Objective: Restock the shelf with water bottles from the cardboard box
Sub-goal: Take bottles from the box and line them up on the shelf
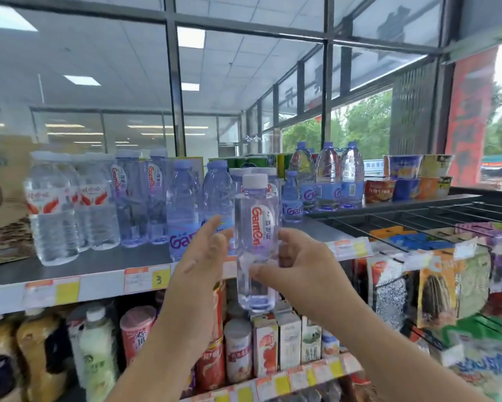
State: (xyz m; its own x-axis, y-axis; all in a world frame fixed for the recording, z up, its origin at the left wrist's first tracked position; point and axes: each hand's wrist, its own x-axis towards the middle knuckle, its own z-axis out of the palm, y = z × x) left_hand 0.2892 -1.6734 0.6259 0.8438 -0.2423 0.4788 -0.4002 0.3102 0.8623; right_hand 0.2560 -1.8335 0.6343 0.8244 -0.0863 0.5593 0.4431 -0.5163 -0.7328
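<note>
A clear water bottle [255,242] with a white cap and red lettering stands upright in the air before the top shelf [104,265]. My right hand [299,262] grips its lower half from the right, thumb across the front. Just left of the bottle is my left hand [203,256], its fingers straight, the fingertips near or touching the bottle's side. Several water bottles [145,198] stand in rows on the shelf behind. The cardboard box is out of view.
Three big blue-capped bottles [328,175] and instant noodle cups [406,178] stand at the shelf's right end. A black wire rack [435,216] juts out on the right above hanging snack bags [447,288]. Drink cartons and cans [273,340] fill the lower shelf.
</note>
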